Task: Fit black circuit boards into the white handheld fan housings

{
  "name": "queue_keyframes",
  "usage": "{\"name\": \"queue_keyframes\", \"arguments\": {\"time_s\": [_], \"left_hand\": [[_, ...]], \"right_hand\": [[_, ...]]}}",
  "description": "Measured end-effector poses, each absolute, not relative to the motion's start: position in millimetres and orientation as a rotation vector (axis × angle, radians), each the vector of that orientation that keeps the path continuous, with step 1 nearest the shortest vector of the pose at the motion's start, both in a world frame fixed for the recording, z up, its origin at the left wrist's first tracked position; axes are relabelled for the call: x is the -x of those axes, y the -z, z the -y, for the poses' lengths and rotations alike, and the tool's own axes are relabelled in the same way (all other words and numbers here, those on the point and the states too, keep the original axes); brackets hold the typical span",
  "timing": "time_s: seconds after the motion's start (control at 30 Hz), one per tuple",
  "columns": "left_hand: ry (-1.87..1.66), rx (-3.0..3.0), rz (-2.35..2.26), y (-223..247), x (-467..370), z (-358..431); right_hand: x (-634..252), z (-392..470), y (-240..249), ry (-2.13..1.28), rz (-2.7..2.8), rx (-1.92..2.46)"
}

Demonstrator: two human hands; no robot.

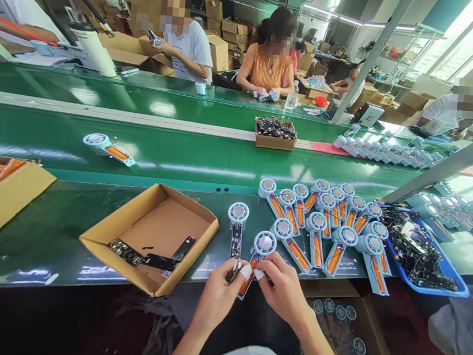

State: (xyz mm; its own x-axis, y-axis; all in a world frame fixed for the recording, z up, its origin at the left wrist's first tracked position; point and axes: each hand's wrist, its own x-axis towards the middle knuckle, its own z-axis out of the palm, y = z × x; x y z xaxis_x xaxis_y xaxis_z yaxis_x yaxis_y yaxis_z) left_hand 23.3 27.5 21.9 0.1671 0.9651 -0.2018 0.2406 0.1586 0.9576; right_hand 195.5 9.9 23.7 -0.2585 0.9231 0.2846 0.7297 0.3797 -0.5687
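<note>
A light-blue handheld fan (264, 243) with an open handle and an orange insert lies between my hands at the bench edge. My left hand (217, 293) is closed, pinching a dark circuit board (234, 272) beside the handle, its white-capped thumb against the fan. My right hand (286, 292) is closed at the handle's upper right side, fingertips together; any wire in them is too small to make out. Just beyond stands another fan (238, 213) with a black circuit board (236, 241) lying in its handle.
A cardboard box (150, 214) with a few circuit boards is at left. Several open fans (317, 222) crowd the bench at right, beside a blue tray (425, 287) of boards. One fan (106, 147) lies on the green conveyor (188, 159). Co-workers sit across; a carton of fans (383, 345) is below.
</note>
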Motion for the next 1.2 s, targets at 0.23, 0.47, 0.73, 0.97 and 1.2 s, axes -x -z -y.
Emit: {"name": "queue_keyframes", "arguments": {"time_s": [0.23,0.47,0.73,0.97,1.2], "left_hand": [[-0.935,-1.434,-1.278,-23,-26,-28],[-1.004,-1.511,-1.355,-18,-26,-23],[-0.874,-1.343,-1.318,-22,-28,-27],[-0.888,-1.288,-1.312,-21,-33,-31],[-0.858,-1.31,-1.308,-21,-24,-16]], "right_hand": [[-195,-18,-21,-0.472,2.109,1.308],[-193,-20,-8,-0.422,2.021,1.273],[-190,-20,-9,-0.514,1.895,1.232],[-190,-19,-21,-0.692,1.887,1.306],[-189,-21,-33,-0.812,1.776,1.435]]}}
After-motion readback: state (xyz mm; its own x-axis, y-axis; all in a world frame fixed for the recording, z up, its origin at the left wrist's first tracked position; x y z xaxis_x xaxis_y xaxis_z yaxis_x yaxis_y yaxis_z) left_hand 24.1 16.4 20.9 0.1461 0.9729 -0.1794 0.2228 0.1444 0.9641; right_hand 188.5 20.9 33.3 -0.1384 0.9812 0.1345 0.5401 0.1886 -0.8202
